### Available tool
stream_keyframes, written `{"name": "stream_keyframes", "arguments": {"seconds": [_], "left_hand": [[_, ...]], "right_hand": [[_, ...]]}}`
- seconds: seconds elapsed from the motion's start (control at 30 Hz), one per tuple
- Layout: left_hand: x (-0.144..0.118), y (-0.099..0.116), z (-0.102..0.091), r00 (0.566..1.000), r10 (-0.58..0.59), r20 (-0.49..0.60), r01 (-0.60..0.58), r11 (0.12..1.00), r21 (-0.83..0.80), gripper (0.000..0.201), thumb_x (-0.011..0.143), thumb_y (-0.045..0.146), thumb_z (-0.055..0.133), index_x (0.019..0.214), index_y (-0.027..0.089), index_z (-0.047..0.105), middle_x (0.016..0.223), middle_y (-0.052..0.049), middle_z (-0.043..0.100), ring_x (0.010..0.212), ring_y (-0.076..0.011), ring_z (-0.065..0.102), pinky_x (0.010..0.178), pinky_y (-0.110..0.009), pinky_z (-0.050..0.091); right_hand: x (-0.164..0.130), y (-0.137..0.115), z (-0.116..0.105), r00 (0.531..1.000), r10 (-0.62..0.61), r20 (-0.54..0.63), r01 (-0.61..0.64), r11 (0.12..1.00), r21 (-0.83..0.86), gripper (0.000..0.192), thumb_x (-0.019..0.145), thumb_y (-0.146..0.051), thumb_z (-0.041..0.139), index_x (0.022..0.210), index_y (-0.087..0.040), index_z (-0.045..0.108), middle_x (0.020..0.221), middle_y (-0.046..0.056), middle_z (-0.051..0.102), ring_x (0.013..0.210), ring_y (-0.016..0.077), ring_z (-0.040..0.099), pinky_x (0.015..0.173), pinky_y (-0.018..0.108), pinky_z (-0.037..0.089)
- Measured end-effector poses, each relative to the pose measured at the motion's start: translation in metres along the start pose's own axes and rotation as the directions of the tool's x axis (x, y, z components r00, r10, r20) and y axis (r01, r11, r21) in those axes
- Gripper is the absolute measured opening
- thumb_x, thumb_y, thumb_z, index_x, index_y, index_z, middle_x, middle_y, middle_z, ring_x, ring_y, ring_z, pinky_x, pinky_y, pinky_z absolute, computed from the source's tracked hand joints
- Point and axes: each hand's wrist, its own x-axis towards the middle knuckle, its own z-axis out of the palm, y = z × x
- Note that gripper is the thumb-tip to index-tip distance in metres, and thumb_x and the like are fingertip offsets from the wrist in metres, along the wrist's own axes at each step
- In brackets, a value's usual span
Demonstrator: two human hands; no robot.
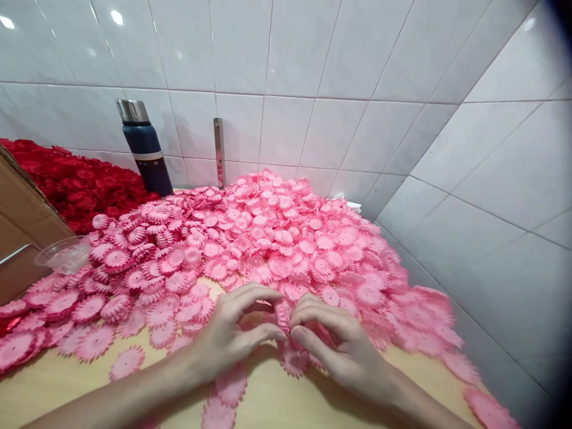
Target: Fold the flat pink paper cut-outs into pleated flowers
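My left hand pinches a small pink scalloped petal disc between thumb and fingertips, its ridged edge curled up. From the other side my right hand has its thumb and fingers closed at the same disc; the exact contact of its fingertips is partly hidden. Beneath the hands lies another flat pink petal disc. A large heap of pink petal discs, some flat and some curled into cups, rises just beyond both hands.
Red petal pieces are heaped at the back left beside a cardboard box. A dark blue bottle stands by the tiled wall. A clear plastic dish lies left. Loose discs are scattered over the pale table.
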Motion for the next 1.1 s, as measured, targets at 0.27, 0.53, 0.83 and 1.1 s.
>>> {"name": "stream_keyframes", "arguments": {"seconds": [0.27, 0.53, 0.83, 1.1], "left_hand": [[0.0042, 0.0044, 0.0033, 0.969, -0.248, -0.025, 0.229, 0.927, -0.297, 0.029, 0.081, 0.023, 0.068, 0.107, 0.013, 0.065, 0.086, -0.006, 0.069, 0.074, -0.0162, 0.068, 0.067, -0.028, 0.059], [0.0030, 0.0030, 0.0044, 0.964, -0.253, 0.087, 0.266, 0.870, -0.414, 0.022, 0.085, 0.024, 0.064, 0.105, 0.017, 0.061, 0.076, -0.002, 0.070, 0.070, -0.0143, 0.070, 0.065, -0.026, 0.058], [0.0039, -0.0001, 0.0036, 0.962, -0.264, 0.065, 0.269, 0.896, -0.352, 0.035, 0.077, 0.015, 0.072, 0.111, 0.015, 0.063, 0.076, -0.003, 0.074, 0.069, -0.0138, 0.070, 0.062, -0.021, 0.054], [0.0024, -0.0015, 0.0050, 0.973, -0.216, 0.081, 0.229, 0.945, -0.233, 0.035, 0.076, 0.017, 0.072, 0.110, 0.012, 0.067, 0.085, -0.008, 0.074, 0.076, -0.0189, 0.070, 0.071, -0.030, 0.056]], "right_hand": [[0.0015, 0.0019, 0.0001, 0.998, -0.052, -0.034, 0.051, 0.998, -0.032, 0.014, 0.081, -0.012, 0.064, 0.092, -0.019, 0.063, 0.084, 0.004, 0.066, 0.080, 0.0170, 0.061, 0.073, 0.032, 0.049], [0.0014, 0.0055, 0.0009, 0.998, -0.055, -0.038, 0.053, 0.997, -0.052, 0.008, 0.088, -0.015, 0.057, 0.088, -0.019, 0.065, 0.080, 0.003, 0.065, 0.076, 0.0155, 0.059, 0.069, 0.031, 0.048], [-0.0005, 0.0035, -0.0049, 1.000, -0.001, 0.021, 0.001, 1.000, -0.021, 0.012, 0.091, -0.023, 0.053, 0.090, -0.020, 0.064, 0.084, 0.005, 0.067, 0.078, 0.0173, 0.059, 0.071, 0.034, 0.046], [0.0015, 0.0025, -0.0034, 1.000, 0.001, -0.015, -0.001, 1.000, -0.008, 0.015, 0.091, -0.020, 0.051, 0.088, -0.018, 0.066, 0.082, 0.004, 0.065, 0.079, 0.0172, 0.058, 0.073, 0.033, 0.047]]}}
